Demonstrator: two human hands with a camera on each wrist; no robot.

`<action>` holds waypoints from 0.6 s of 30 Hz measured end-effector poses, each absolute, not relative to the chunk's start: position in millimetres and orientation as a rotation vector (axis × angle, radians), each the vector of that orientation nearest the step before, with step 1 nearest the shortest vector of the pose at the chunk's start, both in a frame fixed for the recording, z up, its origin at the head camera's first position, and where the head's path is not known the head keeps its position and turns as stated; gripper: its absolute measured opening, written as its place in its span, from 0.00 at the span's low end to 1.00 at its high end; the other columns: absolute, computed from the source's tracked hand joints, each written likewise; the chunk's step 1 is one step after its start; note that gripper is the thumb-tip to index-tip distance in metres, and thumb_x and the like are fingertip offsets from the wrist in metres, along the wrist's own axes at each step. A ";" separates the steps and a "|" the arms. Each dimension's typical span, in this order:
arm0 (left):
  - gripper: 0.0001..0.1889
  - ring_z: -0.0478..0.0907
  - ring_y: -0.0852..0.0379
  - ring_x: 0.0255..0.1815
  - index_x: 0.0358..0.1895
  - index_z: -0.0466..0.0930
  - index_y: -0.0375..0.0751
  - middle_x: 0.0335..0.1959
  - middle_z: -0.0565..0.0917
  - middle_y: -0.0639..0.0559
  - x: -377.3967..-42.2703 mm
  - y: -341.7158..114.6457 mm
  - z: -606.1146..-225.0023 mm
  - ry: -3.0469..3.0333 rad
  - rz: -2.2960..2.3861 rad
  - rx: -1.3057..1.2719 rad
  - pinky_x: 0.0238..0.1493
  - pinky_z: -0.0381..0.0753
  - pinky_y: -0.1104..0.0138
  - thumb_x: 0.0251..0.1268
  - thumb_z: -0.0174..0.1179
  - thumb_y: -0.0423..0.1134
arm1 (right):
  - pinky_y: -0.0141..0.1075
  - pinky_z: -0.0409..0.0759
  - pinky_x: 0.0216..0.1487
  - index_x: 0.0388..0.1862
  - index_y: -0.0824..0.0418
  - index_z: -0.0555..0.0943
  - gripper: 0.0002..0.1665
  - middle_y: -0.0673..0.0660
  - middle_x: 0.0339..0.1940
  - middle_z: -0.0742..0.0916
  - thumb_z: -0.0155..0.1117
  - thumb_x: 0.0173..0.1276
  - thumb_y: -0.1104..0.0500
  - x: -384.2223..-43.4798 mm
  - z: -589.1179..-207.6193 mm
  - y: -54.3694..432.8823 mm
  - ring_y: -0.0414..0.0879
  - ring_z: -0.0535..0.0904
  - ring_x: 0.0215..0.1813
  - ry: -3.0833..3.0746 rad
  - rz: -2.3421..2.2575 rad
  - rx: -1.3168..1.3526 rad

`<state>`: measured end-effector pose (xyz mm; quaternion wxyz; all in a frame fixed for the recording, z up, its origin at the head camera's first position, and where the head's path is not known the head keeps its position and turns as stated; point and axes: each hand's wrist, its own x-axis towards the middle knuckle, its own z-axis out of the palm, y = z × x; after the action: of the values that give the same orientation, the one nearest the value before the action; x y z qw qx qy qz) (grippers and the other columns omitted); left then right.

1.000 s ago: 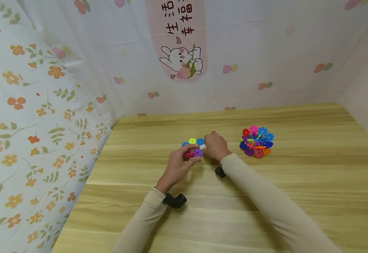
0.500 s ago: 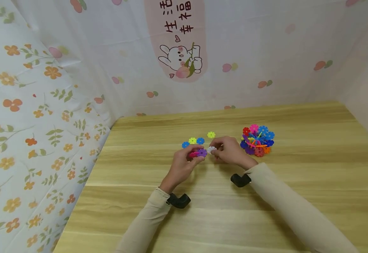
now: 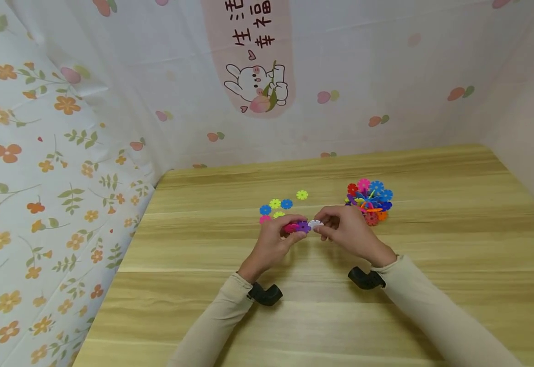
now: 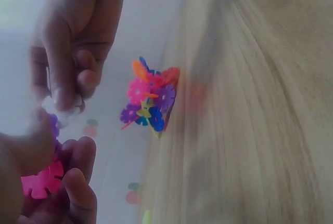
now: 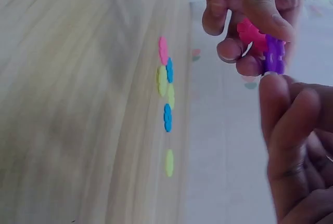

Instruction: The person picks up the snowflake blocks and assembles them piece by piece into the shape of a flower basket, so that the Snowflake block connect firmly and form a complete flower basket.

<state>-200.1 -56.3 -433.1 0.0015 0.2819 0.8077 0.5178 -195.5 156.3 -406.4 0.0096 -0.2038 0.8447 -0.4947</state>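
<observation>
Over the table, my left hand [image 3: 273, 243] pinches two joined plastic snowflake discs, a pink disc [image 3: 290, 228] and a purple disc [image 3: 303, 227], between thumb and fingers. Facing it, my right hand [image 3: 347, 229] pinches a white snowflake disc [image 3: 315, 225] by its edge. The white disc sits right at the purple disc's rim, edge to edge. In the right wrist view the purple disc [image 5: 274, 55] is seen edge-on, with the right fingertips just at its lower end. The left wrist view has the white disc [image 4: 65, 112] blurred and partly covered by fingers.
Beyond the left hand lie several loose discs: a yellow disc [image 3: 302, 194], a blue disc [image 3: 287, 204] and a pink disc [image 3: 264, 219] among them. A ball-like cluster of joined colourful discs [image 3: 372, 199] stands behind the right hand. A patterned cloth [image 3: 331, 122] hangs behind the table [image 3: 313, 326].
My right hand has drawn back toward the body and right, uncovering the loose yellow disc, and the white disc has come along with it. The left hand has shifted slightly right and nearer.
</observation>
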 end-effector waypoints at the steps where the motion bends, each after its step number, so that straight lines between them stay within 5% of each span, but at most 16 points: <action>1: 0.16 0.84 0.57 0.39 0.55 0.81 0.31 0.46 0.87 0.43 -199.8 -54.7 -433.6 2.527 1.637 0.880 0.35 0.82 0.71 0.66 0.63 0.32 | 0.34 0.82 0.26 0.35 0.63 0.84 0.03 0.56 0.24 0.87 0.70 0.64 0.65 -194.0 -407.1 157.4 0.55 0.84 0.25 2.640 -1.571 -0.628; 8: 0.16 0.87 0.44 0.39 0.55 0.81 0.29 0.45 0.87 0.38 -196.1 -45.5 -432.3 2.355 1.816 0.813 0.40 0.87 0.62 0.65 0.62 0.30 | 0.37 0.84 0.25 0.29 0.64 0.81 0.06 0.58 0.23 0.86 0.73 0.60 0.68 -190.4 -413.8 163.5 0.53 0.84 0.22 2.552 -1.806 -0.615; 18: 0.16 0.88 0.50 0.40 0.54 0.78 0.21 0.43 0.85 0.30 -191.4 -42.0 -439.9 2.157 2.007 0.773 0.45 0.86 0.64 0.65 0.60 0.25 | 0.41 0.84 0.23 0.27 0.67 0.80 0.08 0.60 0.20 0.85 0.72 0.59 0.71 -193.1 -420.1 164.6 0.58 0.82 0.20 2.326 -1.949 -0.587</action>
<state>-191.4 -42.0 -439.9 0.0478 0.2536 0.7074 0.6581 -193.1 164.6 -420.1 0.0251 -0.1898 0.7523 -0.6304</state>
